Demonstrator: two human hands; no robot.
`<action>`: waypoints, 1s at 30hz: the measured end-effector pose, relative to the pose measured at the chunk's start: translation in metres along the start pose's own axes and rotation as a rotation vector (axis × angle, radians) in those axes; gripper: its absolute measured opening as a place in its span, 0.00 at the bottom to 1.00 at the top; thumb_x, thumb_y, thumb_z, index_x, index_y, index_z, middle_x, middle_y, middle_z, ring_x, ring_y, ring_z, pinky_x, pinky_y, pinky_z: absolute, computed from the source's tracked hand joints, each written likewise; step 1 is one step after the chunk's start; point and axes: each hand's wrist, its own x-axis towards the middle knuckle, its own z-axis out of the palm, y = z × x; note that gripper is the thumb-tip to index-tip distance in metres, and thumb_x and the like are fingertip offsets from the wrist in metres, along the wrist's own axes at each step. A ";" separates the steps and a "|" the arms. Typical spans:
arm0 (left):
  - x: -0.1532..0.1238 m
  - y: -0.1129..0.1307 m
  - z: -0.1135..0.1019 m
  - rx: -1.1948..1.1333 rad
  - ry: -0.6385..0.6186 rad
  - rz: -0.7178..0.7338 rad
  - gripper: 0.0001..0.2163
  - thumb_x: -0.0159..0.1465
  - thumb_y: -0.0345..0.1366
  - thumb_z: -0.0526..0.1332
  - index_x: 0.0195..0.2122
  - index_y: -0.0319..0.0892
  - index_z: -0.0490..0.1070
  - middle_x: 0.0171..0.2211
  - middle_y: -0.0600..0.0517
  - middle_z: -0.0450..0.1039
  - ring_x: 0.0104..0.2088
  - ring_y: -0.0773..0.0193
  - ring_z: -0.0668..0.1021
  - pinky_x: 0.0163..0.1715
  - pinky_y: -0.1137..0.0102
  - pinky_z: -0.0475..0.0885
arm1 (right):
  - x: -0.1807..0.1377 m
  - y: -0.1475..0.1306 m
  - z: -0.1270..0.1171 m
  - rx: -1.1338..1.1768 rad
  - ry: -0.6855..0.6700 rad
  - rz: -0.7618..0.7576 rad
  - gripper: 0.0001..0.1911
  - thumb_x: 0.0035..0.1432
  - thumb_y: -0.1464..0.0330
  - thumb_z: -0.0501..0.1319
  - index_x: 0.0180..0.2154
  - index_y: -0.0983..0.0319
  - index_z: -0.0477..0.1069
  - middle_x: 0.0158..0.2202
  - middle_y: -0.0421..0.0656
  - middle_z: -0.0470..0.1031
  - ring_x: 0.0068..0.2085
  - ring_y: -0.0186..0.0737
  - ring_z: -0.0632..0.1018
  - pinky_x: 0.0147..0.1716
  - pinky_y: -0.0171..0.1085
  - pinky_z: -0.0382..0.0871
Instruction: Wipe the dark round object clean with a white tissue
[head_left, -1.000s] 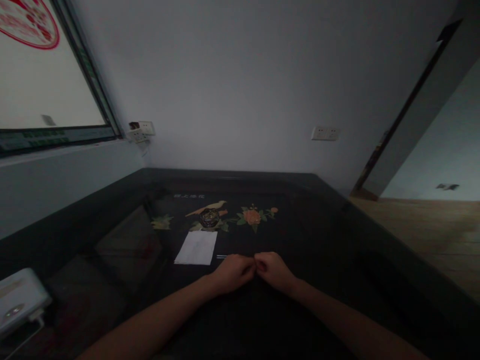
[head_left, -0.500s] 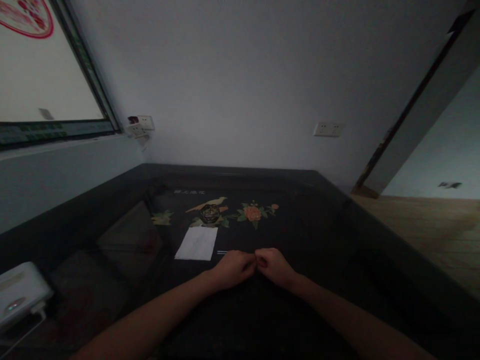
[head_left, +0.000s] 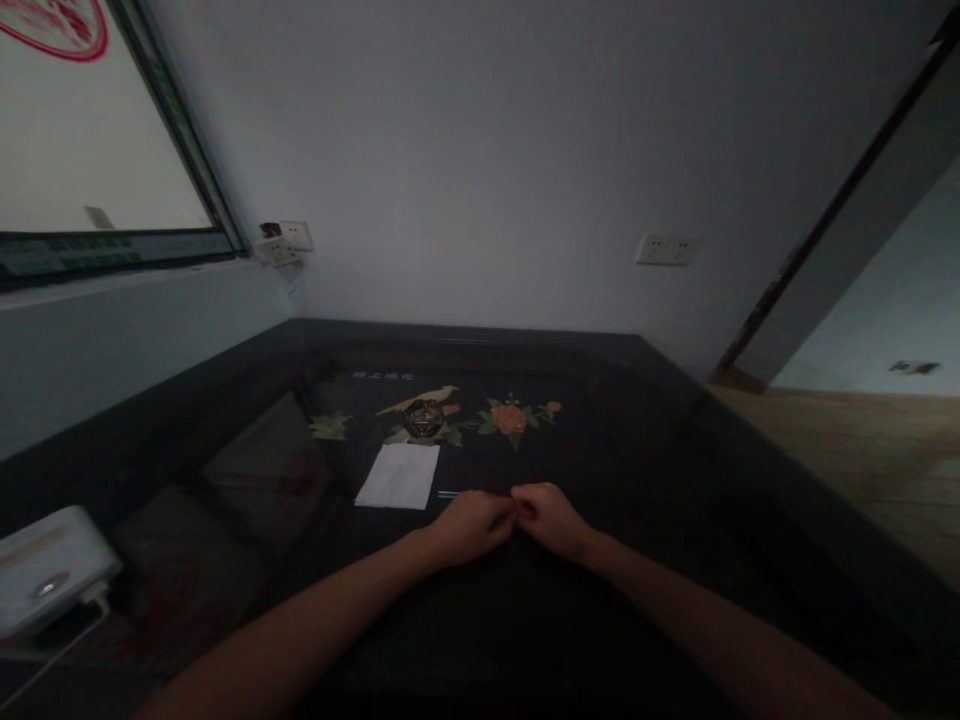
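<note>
On my monitor, the left hand (head_left: 472,522) and right hand (head_left: 551,518) meet over the dark table (head_left: 675,480), both curled almost closed with their fingertips pinched together. I cannot tell whether they grip anything, as it is too dim. A thin pale sliver (head_left: 448,494) lies just beside the left hand, and next to it a white paper (head_left: 398,476) lies flat and unfolded. I judge the work barely begun. Beyond sits a round dark dish (head_left: 424,418).
</note>
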 end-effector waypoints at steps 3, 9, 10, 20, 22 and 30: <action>0.000 0.001 -0.001 -0.006 -0.006 -0.007 0.09 0.62 0.33 0.52 0.35 0.42 0.72 0.30 0.50 0.76 0.30 0.64 0.76 0.28 0.74 0.62 | -0.001 -0.001 -0.001 -0.007 0.001 -0.003 0.13 0.43 0.79 0.54 0.19 0.61 0.51 0.19 0.34 0.57 0.23 0.31 0.59 0.25 0.32 0.46; 0.000 0.001 0.001 0.011 -0.006 -0.005 0.09 0.63 0.34 0.52 0.37 0.42 0.72 0.32 0.50 0.77 0.32 0.63 0.77 0.30 0.74 0.64 | -0.002 0.000 0.001 -0.025 -0.004 0.004 0.12 0.42 0.79 0.54 0.19 0.61 0.51 0.19 0.34 0.57 0.24 0.31 0.60 0.25 0.32 0.47; 0.000 0.001 0.001 0.014 -0.008 -0.008 0.09 0.64 0.34 0.52 0.37 0.42 0.72 0.32 0.50 0.77 0.32 0.63 0.77 0.30 0.74 0.64 | -0.001 0.001 0.001 -0.027 -0.008 0.002 0.12 0.42 0.79 0.54 0.19 0.61 0.52 0.19 0.34 0.57 0.24 0.31 0.60 0.26 0.32 0.47; 0.000 -0.001 0.001 0.015 -0.016 0.005 0.09 0.63 0.33 0.52 0.38 0.42 0.72 0.33 0.50 0.77 0.33 0.62 0.78 0.30 0.74 0.64 | 0.000 0.000 0.001 -0.016 -0.021 0.005 0.12 0.41 0.79 0.54 0.19 0.61 0.51 0.19 0.34 0.57 0.24 0.31 0.60 0.26 0.32 0.46; 0.000 -0.001 0.001 0.013 -0.019 0.011 0.09 0.63 0.33 0.52 0.38 0.43 0.72 0.33 0.50 0.77 0.33 0.62 0.78 0.31 0.74 0.64 | 0.000 0.000 0.000 -0.012 -0.013 0.005 0.12 0.41 0.79 0.54 0.19 0.61 0.51 0.19 0.34 0.57 0.24 0.31 0.60 0.26 0.32 0.46; 0.000 -0.001 0.000 0.000 -0.028 0.009 0.09 0.63 0.32 0.52 0.38 0.42 0.72 0.33 0.49 0.77 0.33 0.62 0.78 0.31 0.74 0.65 | -0.001 -0.001 0.000 -0.015 -0.009 0.001 0.13 0.42 0.79 0.54 0.19 0.61 0.51 0.19 0.33 0.56 0.23 0.31 0.59 0.25 0.32 0.46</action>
